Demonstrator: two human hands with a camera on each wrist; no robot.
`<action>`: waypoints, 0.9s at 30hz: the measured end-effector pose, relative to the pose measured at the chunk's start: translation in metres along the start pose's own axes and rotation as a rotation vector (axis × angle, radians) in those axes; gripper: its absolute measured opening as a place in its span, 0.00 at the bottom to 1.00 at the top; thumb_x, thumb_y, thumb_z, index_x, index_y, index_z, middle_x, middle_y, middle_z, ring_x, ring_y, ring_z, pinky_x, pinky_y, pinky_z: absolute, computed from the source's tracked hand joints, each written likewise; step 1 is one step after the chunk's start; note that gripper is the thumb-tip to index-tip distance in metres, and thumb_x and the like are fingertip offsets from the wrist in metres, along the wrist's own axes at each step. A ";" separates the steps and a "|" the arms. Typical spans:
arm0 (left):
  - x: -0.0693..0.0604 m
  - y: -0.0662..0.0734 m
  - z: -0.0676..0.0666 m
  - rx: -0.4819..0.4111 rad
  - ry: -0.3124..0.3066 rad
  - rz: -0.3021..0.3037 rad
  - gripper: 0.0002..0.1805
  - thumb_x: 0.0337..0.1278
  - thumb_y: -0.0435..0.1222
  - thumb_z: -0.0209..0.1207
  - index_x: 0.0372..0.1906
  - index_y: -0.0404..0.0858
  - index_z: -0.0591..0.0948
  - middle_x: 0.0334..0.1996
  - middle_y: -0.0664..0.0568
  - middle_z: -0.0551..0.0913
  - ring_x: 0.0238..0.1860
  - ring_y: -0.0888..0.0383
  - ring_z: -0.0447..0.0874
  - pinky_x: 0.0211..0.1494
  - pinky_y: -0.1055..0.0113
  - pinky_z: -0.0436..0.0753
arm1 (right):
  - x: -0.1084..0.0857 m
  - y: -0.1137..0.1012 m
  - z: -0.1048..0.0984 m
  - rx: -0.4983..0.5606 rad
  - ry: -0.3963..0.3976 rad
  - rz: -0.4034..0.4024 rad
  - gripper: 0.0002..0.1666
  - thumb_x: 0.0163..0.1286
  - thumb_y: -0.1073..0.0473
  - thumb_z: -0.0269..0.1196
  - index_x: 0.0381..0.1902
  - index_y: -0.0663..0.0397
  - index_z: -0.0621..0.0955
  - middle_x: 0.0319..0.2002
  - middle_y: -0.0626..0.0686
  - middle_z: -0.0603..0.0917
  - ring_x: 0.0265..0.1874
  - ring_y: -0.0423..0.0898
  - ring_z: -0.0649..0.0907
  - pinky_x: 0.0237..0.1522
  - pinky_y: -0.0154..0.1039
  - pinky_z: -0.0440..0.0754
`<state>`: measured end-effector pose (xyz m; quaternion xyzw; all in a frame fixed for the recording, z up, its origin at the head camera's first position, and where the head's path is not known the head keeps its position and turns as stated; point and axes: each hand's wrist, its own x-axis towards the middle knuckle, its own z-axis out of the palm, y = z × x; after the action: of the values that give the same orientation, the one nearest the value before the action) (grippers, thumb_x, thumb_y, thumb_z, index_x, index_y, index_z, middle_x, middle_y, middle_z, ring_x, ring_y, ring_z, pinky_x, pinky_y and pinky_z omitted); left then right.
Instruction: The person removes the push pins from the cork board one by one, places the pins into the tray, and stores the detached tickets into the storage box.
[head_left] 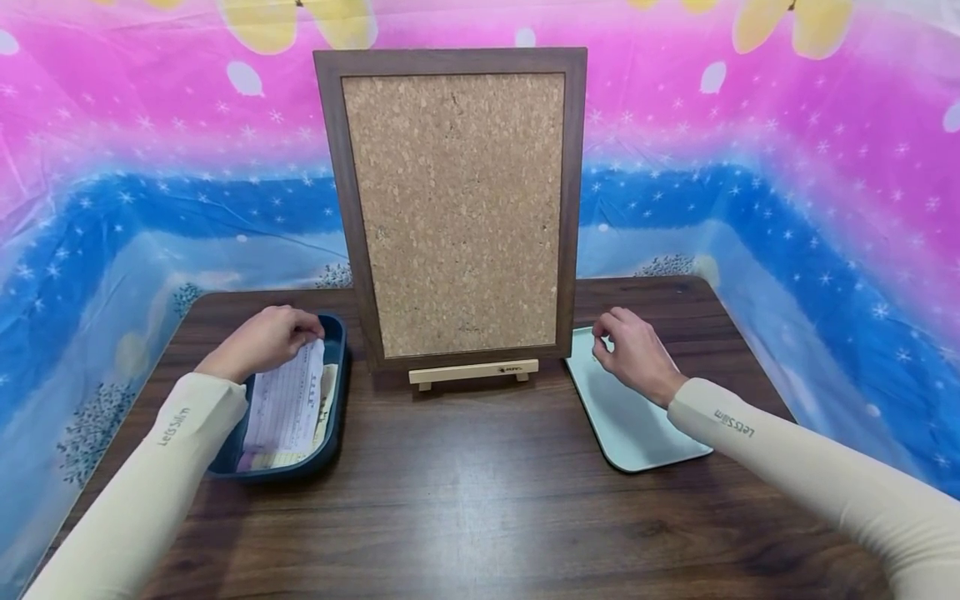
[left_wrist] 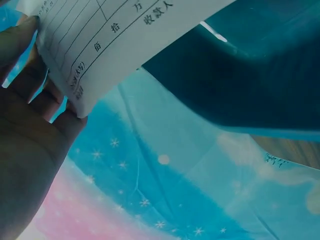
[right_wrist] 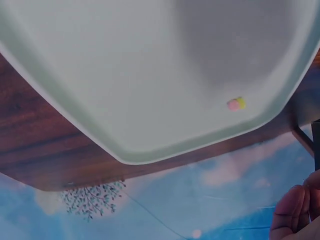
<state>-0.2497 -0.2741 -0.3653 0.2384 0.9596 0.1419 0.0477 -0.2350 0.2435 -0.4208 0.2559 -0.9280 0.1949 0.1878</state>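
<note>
My left hand (head_left: pixel 272 340) pinches the upper edge of a white printed paper slip (head_left: pixel 288 404), ruled like a receipt form. The slip rises out of a dark blue tub (head_left: pixel 342 392), above other papers (head_left: pixel 327 400). In the left wrist view, thumb and fingers hold the end of the slip. Over the far end of a pale green tray (head_left: pixel 637 442) hovers my right hand (head_left: pixel 636 357), fingers bent toward the thumb. Whether a small thing is between the fingertips cannot be made out. Small pink and yellow pieces (right_wrist: pixel 236 104) lie in the tray near its corner.
A brown-framed cork board (head_left: pixel 465 208) stands on a light wooden easel (head_left: pixel 474 372) between the tub and the tray. The dark wooden table (head_left: pixel 465 500) is bordered by a patterned pink and blue cloth (head_left: pixel 660 125).
</note>
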 end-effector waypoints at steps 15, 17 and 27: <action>-0.005 -0.005 0.015 -0.024 -0.060 -0.066 0.11 0.63 0.26 0.52 0.45 0.32 0.82 0.40 0.43 0.82 0.37 0.52 0.80 0.40 0.54 0.78 | -0.007 0.020 0.014 0.042 -0.115 -0.013 0.05 0.56 0.69 0.64 0.30 0.56 0.80 0.29 0.48 0.76 0.28 0.44 0.78 0.31 0.40 0.76; -0.005 -0.005 0.017 -0.024 -0.064 -0.066 0.11 0.63 0.26 0.52 0.45 0.33 0.82 0.41 0.43 0.82 0.38 0.52 0.79 0.40 0.53 0.78 | -0.006 0.021 0.015 0.045 -0.146 -0.001 0.04 0.56 0.68 0.64 0.29 0.56 0.80 0.29 0.48 0.77 0.28 0.43 0.78 0.31 0.40 0.76; -0.006 -0.007 0.023 -0.031 -0.083 -0.066 0.11 0.63 0.27 0.52 0.46 0.34 0.83 0.41 0.44 0.82 0.35 0.54 0.77 0.37 0.58 0.77 | -0.008 0.030 0.024 0.051 -0.229 0.033 0.06 0.53 0.70 0.64 0.25 0.55 0.79 0.26 0.48 0.76 0.26 0.42 0.76 0.30 0.41 0.75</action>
<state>-0.2437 -0.2768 -0.3892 0.2113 0.9618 0.1451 0.0956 -0.2507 0.2594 -0.4531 0.2657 -0.9423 0.1910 0.0708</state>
